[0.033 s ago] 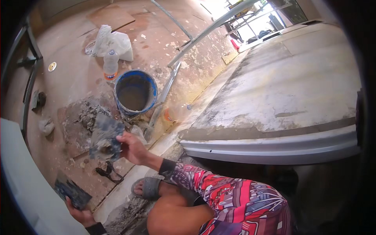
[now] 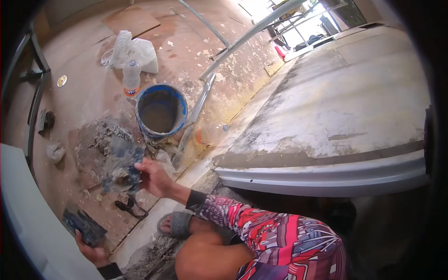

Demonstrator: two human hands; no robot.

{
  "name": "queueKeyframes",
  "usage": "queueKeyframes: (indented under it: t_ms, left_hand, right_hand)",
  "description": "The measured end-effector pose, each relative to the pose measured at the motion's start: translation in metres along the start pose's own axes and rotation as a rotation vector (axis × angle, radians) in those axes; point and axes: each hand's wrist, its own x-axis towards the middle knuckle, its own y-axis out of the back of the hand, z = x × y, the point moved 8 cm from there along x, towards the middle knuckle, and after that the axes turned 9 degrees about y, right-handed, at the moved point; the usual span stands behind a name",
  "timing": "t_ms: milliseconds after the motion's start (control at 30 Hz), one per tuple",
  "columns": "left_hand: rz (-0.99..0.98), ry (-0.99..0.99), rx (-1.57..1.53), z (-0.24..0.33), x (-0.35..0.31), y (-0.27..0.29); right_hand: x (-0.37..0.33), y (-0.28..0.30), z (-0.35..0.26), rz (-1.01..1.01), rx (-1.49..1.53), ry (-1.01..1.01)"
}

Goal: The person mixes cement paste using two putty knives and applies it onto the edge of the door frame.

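Note:
My right hand grips a dark, flat rectangular plate by its right edge; grey mortar is smeared over it. At the lower left, my left hand holds a similar dark flat plate by its lower edge, with the white panel hiding part of that arm. Behind the right plate, a heap of grey mortar lies on a dirty board. A bucket with a blue rim and murky liquid inside stands just beyond it.
A clear bottle and white plastic bag stand behind the bucket. Another bottle lies by a metal bar. A patchy slab with a white moulded edge fills the right. A white panel flanks the left.
Both hands have shifted slightly left with their plates, and the right plate has turned a little. The bucket and bottles stay put.

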Motion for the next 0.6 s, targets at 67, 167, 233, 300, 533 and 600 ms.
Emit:
queueKeyframes:
  t_ms: [67, 167, 233, 300, 533, 600]
  left_hand:
    - [-0.225, -0.051, -0.048, 0.017, 0.128, -0.089]
    - [-0.247, -0.064, 0.072, 0.003, 0.173, -0.142]
    - [-0.303, -0.065, 0.125, 0.005, 0.178, -0.14]
    - [-0.317, -0.054, 0.183, 0.01, 0.181, -0.135]
    - [-0.296, -0.007, 0.356, -0.016, 0.113, -0.142]
    - [-0.381, 0.059, 0.347, -0.033, 0.096, -0.15]
  right_hand:
    - [0.128, -0.035, -0.05, -0.226, -0.023, 0.144]
    - [0.152, -0.014, -0.083, -0.25, -0.078, 0.221]
    - [0.147, 0.006, -0.096, -0.255, -0.14, 0.249]
    - [0.136, 0.005, -0.109, -0.246, -0.243, 0.287]
    - [0.116, 0.071, -0.12, -0.094, -0.311, 0.3]
    - [0.111, 0.09, -0.121, -0.077, -0.322, 0.32]
